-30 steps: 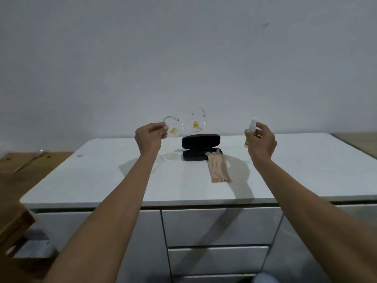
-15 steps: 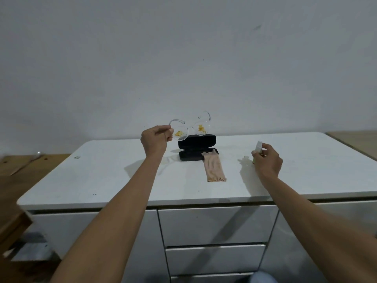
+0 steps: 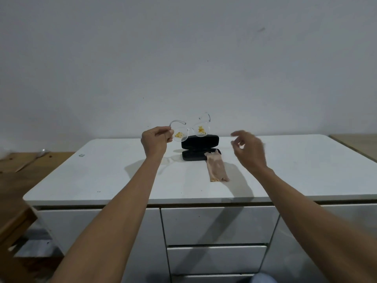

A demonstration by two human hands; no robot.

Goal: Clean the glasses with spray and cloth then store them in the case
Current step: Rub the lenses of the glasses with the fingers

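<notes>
Left hand [image 3: 156, 139] pinching the glasses [image 3: 191, 129] by one temple, held up in the air just above the open case [image 3: 200, 148]; yellow smears on both lenses. Right hand [image 3: 247, 150] blurred, empty, fingers loosely spread, hovering above and to the right of the cloth [image 3: 217, 169]. Spray bottle not visible. Cloth lying below and to the right of the pinching fingers, its far end on the case.

Probably time to wipe: take the cloth by its near end, support each lens from behind, rub gently in circles, keep the pinch firm but off the lenses.
</notes>
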